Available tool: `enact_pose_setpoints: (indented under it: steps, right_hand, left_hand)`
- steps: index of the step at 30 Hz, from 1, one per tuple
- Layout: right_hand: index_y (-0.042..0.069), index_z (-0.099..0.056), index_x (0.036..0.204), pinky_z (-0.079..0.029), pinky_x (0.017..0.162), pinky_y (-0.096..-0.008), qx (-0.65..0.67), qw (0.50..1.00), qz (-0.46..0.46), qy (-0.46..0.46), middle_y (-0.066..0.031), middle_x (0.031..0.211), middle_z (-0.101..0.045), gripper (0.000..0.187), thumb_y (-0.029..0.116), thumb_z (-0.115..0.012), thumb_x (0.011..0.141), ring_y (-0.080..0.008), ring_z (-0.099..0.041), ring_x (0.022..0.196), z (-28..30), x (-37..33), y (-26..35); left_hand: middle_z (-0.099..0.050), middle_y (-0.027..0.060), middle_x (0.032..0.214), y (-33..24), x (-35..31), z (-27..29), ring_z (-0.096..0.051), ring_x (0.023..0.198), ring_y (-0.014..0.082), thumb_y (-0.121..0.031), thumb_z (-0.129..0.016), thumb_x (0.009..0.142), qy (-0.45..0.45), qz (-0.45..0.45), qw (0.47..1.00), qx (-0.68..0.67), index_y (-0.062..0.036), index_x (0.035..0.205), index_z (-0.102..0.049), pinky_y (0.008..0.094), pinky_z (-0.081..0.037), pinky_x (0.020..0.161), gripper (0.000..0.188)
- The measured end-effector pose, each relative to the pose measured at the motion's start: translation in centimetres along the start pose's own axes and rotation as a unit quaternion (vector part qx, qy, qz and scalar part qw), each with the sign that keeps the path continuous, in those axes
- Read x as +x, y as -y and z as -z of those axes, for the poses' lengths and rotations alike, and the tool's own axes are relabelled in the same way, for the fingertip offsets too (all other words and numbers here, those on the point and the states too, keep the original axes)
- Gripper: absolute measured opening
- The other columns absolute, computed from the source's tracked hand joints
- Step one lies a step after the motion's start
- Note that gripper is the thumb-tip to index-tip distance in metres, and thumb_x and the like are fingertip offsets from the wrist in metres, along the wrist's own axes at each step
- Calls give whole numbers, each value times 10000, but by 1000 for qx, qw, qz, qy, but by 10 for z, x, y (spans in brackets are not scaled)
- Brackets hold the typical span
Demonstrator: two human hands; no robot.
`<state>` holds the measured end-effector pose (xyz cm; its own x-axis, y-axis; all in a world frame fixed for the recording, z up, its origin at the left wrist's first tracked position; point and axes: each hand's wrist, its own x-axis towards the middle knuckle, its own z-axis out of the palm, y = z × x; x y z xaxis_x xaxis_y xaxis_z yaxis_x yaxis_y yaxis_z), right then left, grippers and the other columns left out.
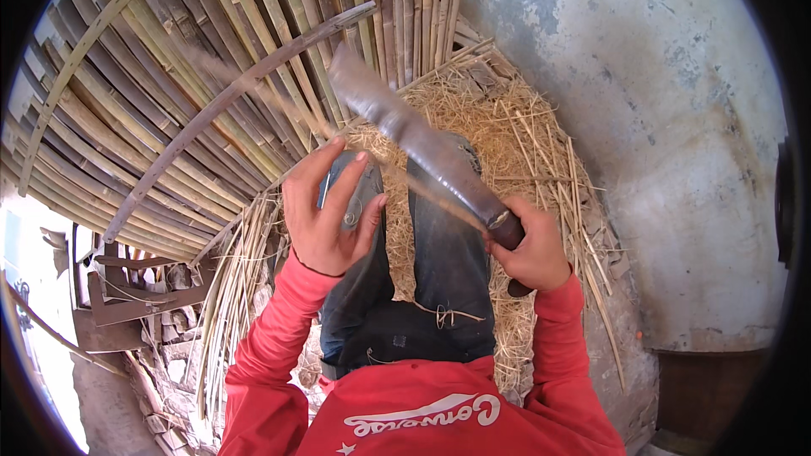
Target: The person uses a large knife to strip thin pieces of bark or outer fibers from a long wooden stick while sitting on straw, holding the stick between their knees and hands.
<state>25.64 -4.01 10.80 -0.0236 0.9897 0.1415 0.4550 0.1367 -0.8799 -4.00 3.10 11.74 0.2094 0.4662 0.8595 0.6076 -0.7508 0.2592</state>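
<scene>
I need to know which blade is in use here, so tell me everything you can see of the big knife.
The big knife has a long, broad, dull grey metal blade, worn and blurred, widening toward a blunt tip. It slants from upper left down to a dark handle with a metal collar, gripped in the right hand. It hangs over the knees and the straw.

No packages, labels, signs or screens anywhere among the bamboo and straw.
</scene>
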Motion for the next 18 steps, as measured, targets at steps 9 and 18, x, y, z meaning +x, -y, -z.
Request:
enact_pose_setpoints:
  steps: [9,18]
  right_hand:
    - [31,-662,1115,-519,643,-388,-114,992,32,41,-196,779,-674,381,28,-793,758,-354,-700,689,10,-1,-5]
    - [13,-656,1119,-514,627,-402,-125,990,54,45,-206,780,-682,376,29,-786,767,-371,-707,684,10,3,-3]
  left_hand:
    - [-713,-11,1103,25,-38,5,-631,1111,255,-113,-888,698,69,-20,988,136,-200,1119,-768,528,-432,1070,447]
    - [-701,-10,995,28,-38,11,-657,1020,238,-79,-872,677,103,-33,988,114,-179,1022,-790,510,-482,1010,368]
